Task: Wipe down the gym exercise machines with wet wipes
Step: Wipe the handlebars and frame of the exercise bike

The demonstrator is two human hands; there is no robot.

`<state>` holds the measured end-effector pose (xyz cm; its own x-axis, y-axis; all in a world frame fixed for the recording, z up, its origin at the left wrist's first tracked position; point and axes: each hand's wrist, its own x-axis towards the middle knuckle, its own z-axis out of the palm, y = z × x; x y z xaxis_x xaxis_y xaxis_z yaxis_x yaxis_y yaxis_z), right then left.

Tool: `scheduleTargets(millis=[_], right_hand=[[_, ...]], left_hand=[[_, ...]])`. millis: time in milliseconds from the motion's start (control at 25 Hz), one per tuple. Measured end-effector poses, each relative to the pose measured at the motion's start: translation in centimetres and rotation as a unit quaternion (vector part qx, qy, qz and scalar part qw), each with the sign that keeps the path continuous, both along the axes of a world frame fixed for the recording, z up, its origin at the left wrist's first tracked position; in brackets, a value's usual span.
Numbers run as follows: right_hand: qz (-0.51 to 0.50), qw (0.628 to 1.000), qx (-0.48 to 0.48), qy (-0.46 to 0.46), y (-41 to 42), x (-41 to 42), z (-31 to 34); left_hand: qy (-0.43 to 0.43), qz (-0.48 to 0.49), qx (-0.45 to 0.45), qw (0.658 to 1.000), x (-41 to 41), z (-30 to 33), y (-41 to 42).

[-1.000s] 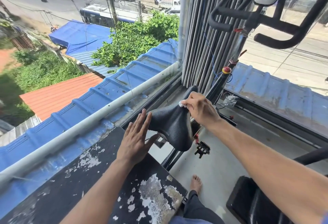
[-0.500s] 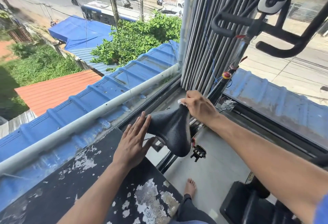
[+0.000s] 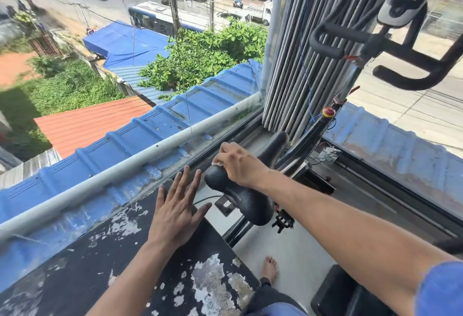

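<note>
So the black textured padded bike saddle [image 3: 240, 190] sits about dead centre of the view, nose pointing up toward 1 o'clock at the window corner. The right hand [image 3: 240, 165] is on top of its left rear part, fingers [image 3: 221, 154] curled down and clamped on a small white wet wipe [image 3: 217, 164]. Only a sliver of the wipe peeks out under the fingertips at the hand's 9 o'clock edge, pressed against the saddle.

The left hand [image 3: 176, 211] is at roughly 8 o'clock from the saddle, flat, with fingers straight and spread apart and nothing in them. It's over the edge of a black ledge with flaking, peeling paint [image 3: 105, 265]; can't really tell if the palm is resting on it or just above. Its fingertips are just beside the saddle's rear but not touching it.

At 2 o'clock from the saddle there's the black curved foam-grip handlebar [image 3: 390, 60] with a grey and black oval console [image 3: 403, 2] on top, and a red round knob [image 3: 328, 112] on the frame post below that. A black pedal [image 3: 284, 220] shows right under the saddle at 5 o'clock. A bundle of grey vertical blind slats [image 3: 298, 47] hangs in the window corner at 12 o'clock. A bare foot [image 3: 269, 269] is on the grey floor [image 3: 295, 253] down at 6 o'clock.
</note>
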<state>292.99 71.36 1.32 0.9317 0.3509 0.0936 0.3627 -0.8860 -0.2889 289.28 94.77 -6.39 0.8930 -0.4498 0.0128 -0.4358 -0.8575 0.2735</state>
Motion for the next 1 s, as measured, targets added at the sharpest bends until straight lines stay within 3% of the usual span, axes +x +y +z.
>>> scheduleTargets(millis=[200,480,720,800,920,1000], right_hand=[[0.133,0.99,-0.004,-0.055,-4.5,-4.5,0.5],[-0.067,0.992,0.061,-0.092,-3.5,-3.0,-0.7],[-0.049,0.985,0.117,-0.117,-3.5,-12.2,-2.5],[-0.122,0.97,0.168,-0.123,-4.2,-13.0,-3.3],[-0.303,0.913,0.244,-0.121,-4.7,-12.2,-4.4],[-0.373,0.878,0.28,-0.109,-4.5,-12.6,-4.9]], left_hand=[[0.01,0.0,-0.013,1.0,-0.1,0.3,0.0],[0.038,-0.014,-0.02,0.999,0.0,0.8,-0.1],[0.032,-0.101,-0.045,0.993,2.5,2.4,-1.8],[0.013,-0.146,-0.009,0.989,3.7,2.7,-3.0],[-0.005,-0.202,0.042,0.978,5.3,3.6,-5.9],[-0.001,-0.229,0.071,0.971,6.4,4.2,-7.0]])
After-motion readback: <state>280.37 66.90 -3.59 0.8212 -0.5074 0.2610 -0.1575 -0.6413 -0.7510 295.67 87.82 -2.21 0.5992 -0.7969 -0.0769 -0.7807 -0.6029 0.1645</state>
